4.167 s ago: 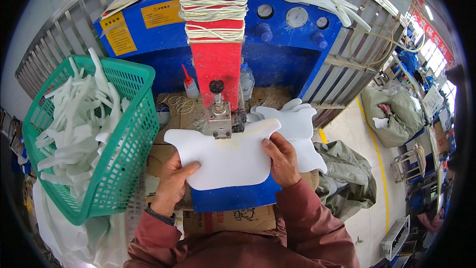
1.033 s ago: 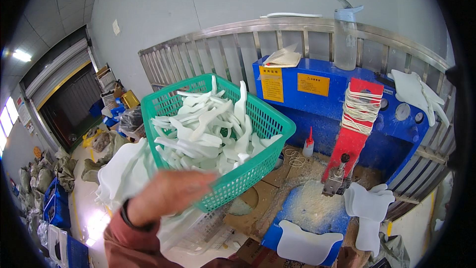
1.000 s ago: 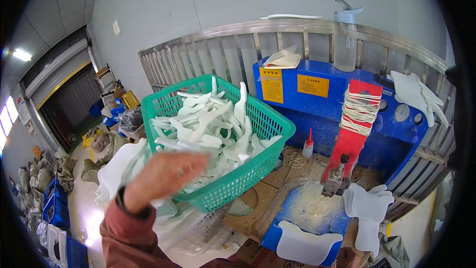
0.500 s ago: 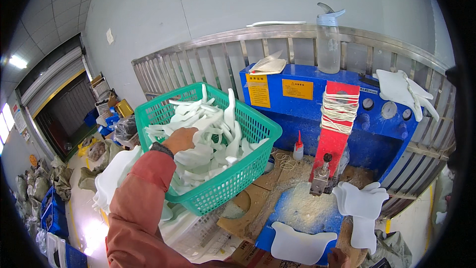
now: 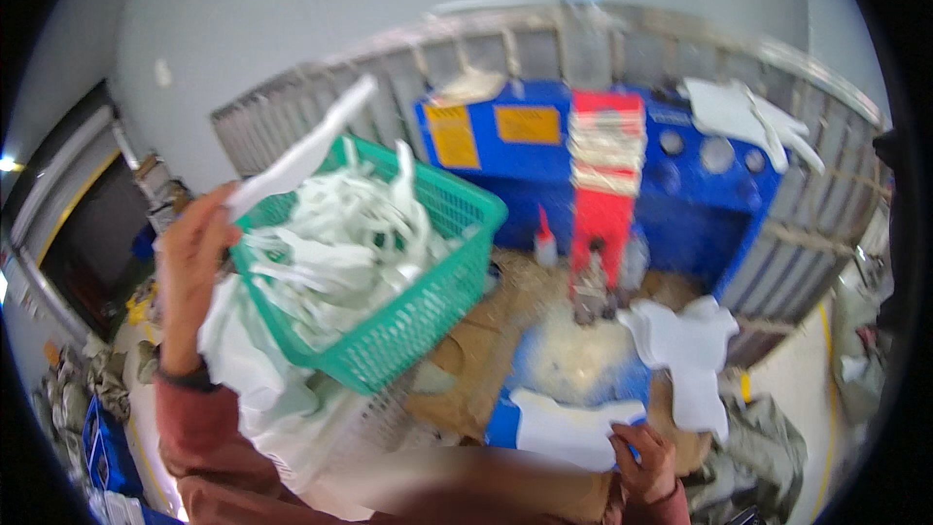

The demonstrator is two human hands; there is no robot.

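A curved white strip was held up in the left hand, its lower end gripped narrowly between thumb and fingers just beside the left edge of a green basket. The strip slanted up and to the right, its free end showing above the basket's far left corner. Many more white strips lay heaped within the basket's walls.

The right hand had its fingers at the right end of a flat white piece; whether they pinched it or only touched it, I could not tell. That piece lay at the near edge of a blue plate, whose middle and far part were strewn with pale dust. A red arm bore a metal head at the plate's far edge. More flat white pieces lay overlapping beside the right edge, and a squeeze bottle with a red nozzle stood beyond the plate's far left corner.
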